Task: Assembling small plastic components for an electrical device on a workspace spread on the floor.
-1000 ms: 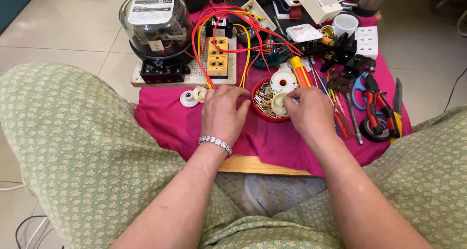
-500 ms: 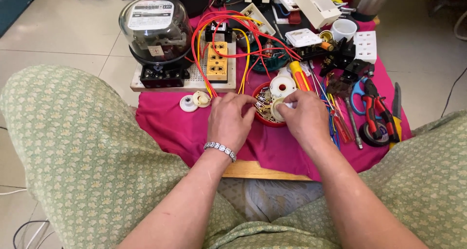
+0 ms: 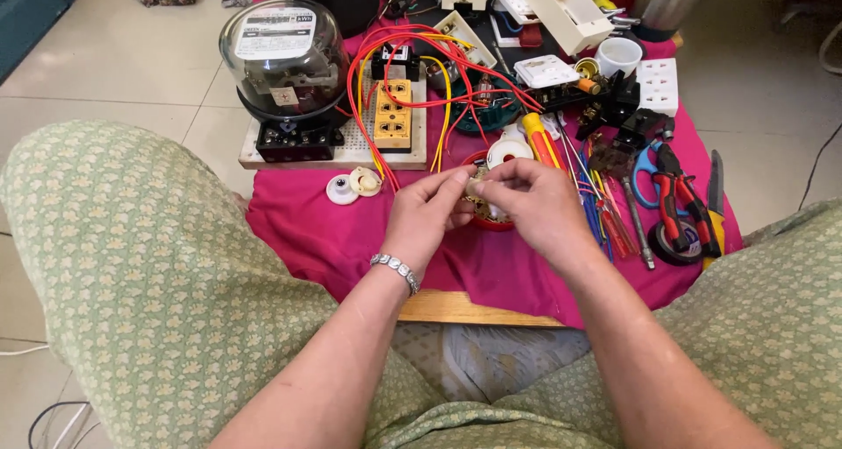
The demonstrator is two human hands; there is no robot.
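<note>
My left hand [image 3: 427, 214] and my right hand [image 3: 532, 205] meet fingertip to fingertip just above a small red bowl [image 3: 488, 222] of small metal parts on the pink cloth [image 3: 351, 238]. Between the fingertips sits a small pale part [image 3: 474, 187], pinched from both sides; its exact shape is too small to tell. A silver bracelet is on my left wrist. A white round fitting [image 3: 509, 152] lies just behind the bowl.
A glass-domed electric meter [image 3: 283, 59] and yellow sockets [image 3: 394, 114] with red and yellow wires sit on a board at the back left. Two white round caps [image 3: 352, 185] lie left of my hands. Screwdrivers, pliers [image 3: 682, 205], scissors and black tape lie at the right.
Both hands have lifted out of the red bowl and drawn together, pinching a small part between the fingertips.
</note>
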